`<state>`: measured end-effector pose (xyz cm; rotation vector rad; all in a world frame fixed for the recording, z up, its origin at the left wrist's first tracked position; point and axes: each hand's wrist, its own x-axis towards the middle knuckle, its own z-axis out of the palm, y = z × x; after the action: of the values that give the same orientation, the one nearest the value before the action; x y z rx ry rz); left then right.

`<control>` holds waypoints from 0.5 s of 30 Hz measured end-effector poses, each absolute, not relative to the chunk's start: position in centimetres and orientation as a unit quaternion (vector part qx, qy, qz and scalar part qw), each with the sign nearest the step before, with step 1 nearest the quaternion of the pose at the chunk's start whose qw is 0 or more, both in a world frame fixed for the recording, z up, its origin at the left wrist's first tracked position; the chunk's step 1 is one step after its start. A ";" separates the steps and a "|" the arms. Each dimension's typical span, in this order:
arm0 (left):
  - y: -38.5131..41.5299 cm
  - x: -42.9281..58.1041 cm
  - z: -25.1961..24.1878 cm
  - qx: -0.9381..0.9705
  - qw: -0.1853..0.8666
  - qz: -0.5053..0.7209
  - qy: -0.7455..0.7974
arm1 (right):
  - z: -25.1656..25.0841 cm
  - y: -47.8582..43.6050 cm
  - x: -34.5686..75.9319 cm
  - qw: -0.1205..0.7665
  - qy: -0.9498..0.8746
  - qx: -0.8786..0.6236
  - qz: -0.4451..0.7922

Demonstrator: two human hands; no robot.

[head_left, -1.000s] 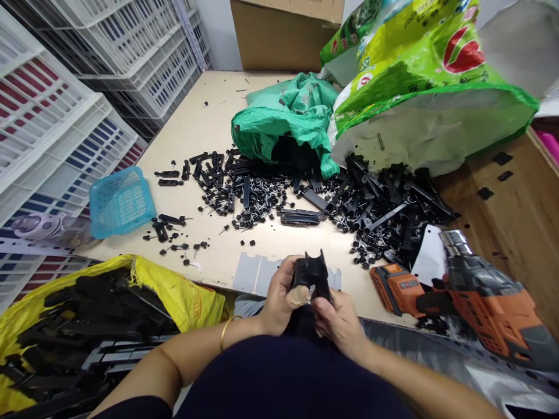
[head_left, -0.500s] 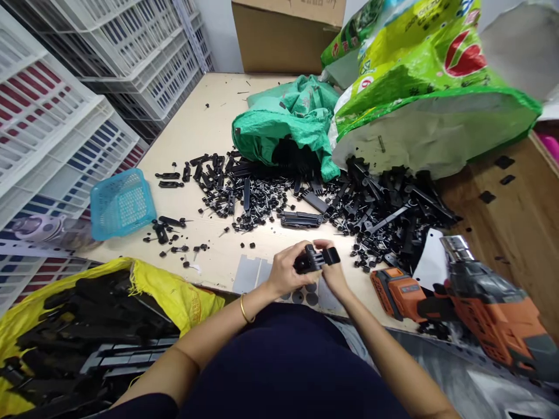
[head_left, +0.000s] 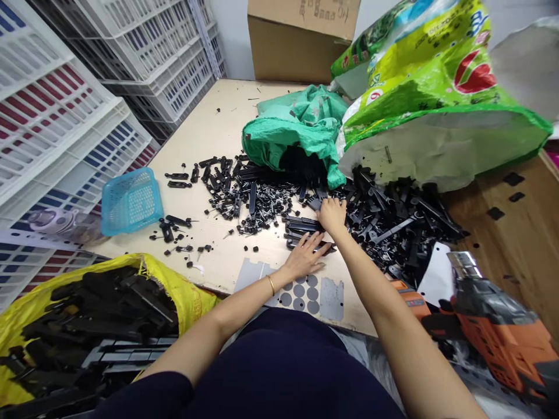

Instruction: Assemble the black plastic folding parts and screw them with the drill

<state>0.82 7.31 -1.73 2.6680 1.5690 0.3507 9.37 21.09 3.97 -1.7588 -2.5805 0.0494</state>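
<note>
My left hand (head_left: 305,256) lies with its fingers stretched apart over a long black plastic part (head_left: 293,243) at the front of a small row. Just behind that is another long black part (head_left: 301,223). My right hand (head_left: 332,215) reaches farther, with curled fingers on the near end of a flat black forked piece (head_left: 316,199); the fingertips are partly hidden. Small black-headed screws (head_left: 262,203) are heaped to the left. On the right rises a pile of black plastic parts (head_left: 384,215).
A green sack (head_left: 288,128) and a printed bag (head_left: 437,116) lie open behind the heaps. At left are a blue basket (head_left: 131,201) and a yellow sack (head_left: 192,299) of black parts. Grey round pads (head_left: 299,290) lie near the front edge. An orange power tool (head_left: 493,326) is at right.
The black part held between both hands is now set down at the front of the row. My left hand has opened over it, and my right hand has moved forward to the forked piece.
</note>
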 end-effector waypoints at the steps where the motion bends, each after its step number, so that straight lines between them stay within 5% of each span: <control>1: 7.5 0.5 -1.5 0.845 0.012 0.113 0.523 | 3.7 22.0 9.1 -0.015 -0.821 -0.571 0.019; 7: 9.8 -0.8 -1.5 0.823 0.008 0.080 0.563 | 3.3 26.1 10.1 -0.007 -0.770 -0.633 0.081; 12: 11.1 -0.7 -1.5 0.826 0.036 0.090 0.556 | 5.5 26.7 12.5 0.297 -0.643 -0.695 0.122; 15: 11.0 -1.2 -0.4 0.833 0.057 0.151 0.529 | 7.5 23.5 14.7 0.388 -0.629 -0.659 0.138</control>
<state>-1.25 11.00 -0.42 2.5265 1.6053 0.4587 14.72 23.47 7.52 -1.6762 -1.6001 0.3511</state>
